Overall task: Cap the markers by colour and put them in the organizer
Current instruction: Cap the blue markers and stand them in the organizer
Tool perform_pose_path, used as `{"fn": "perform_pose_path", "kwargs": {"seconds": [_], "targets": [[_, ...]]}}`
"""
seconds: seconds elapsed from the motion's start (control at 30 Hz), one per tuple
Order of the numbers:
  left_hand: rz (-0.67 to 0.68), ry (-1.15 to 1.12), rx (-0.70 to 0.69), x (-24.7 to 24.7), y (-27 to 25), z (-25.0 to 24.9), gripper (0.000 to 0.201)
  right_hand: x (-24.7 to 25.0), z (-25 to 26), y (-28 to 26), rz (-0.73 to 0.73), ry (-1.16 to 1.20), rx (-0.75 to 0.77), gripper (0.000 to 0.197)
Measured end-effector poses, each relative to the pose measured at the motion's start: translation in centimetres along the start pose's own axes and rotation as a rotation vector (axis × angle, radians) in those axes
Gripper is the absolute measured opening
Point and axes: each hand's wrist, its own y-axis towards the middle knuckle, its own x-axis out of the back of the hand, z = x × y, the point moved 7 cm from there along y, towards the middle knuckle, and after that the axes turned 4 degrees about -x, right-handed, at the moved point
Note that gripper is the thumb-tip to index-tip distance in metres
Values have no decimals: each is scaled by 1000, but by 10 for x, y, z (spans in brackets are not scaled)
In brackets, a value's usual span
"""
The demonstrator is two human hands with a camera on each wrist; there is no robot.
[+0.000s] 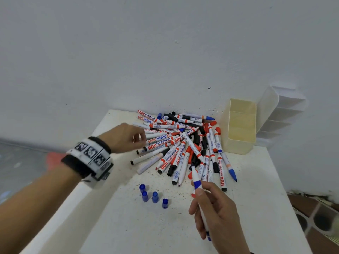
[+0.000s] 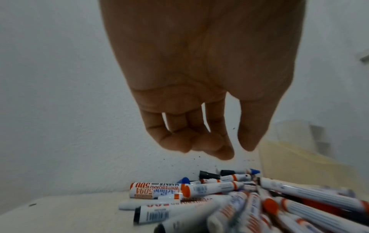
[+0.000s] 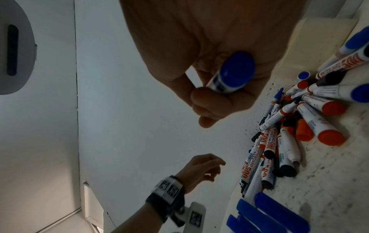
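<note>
A: At five o'clock of the pile (image 1: 183, 143), gripping a blue marker (image 1: 196, 178) in the right hand (image 1: 214, 208), thumb and fingers wrapped round the barrel, nib bare and aimed toward twelve.

B: And at nine o'clock?

A: Hovering the left hand (image 1: 124, 138) just above the pile's edge, fingers loosely curled, pinching nothing. Well apart from the right.

B: Reaching for what?

A: Cannot tell. Looks like hunting for a cap, yet passing over four blue caps (image 1: 155, 197) standing upright at seven o'clock, on the table (image 1: 128, 226).

B: Risks, then?

A: Could snag a red or black cap from the pile and mismatch the colour. Could also nudge the crossed markers and send some rolling toward the nine o'clock edge, close by there.

B: And with the bare nib?

A: Might streak the table, another marker or a finger if dipped lower over the pile. Might dry out too if left open long.

B: And the caps?

A: Easy to topple with a sweeping wrist. Round, so likely to roll off toward six.

B: And the organizer (image 1: 238, 147)?

A: At two o'clock of the pile, close to the wall, open-topped, showing no markers inside. Light-looking plastic, so could tip or slide if jabbed on the rim while dropping a marker in.

B: Safest course?

A: Probably turning back to seven o'clock, taking one blue cap, pressing on until seated.
</note>
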Motion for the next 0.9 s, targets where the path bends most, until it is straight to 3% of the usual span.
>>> {"fn": "perform_pose_path", "kwargs": {"seconds": [0.17, 0.43, 0.57, 0.67, 0.77, 0.9], "targets": [[-131, -32, 117, 5, 82, 25, 22, 2, 1, 5, -7, 20, -12, 12], [11, 226, 303, -29, 159, 53, 35, 14, -7, 12, -28, 65, -25, 16], [21, 272, 305, -33, 170, 51, 33, 18, -13, 14, -43, 83, -50, 15], [-67, 237, 331, -24, 169, 51, 29, 17, -15, 14, -30, 86, -59, 15], [-191, 62, 371, -6, 157, 53, 23, 15, -15, 13, -7, 64, -58, 14], [-304, -210, 326, 25, 124, 42, 16, 9, -12, 13, 3, 43, -49, 11]]}}
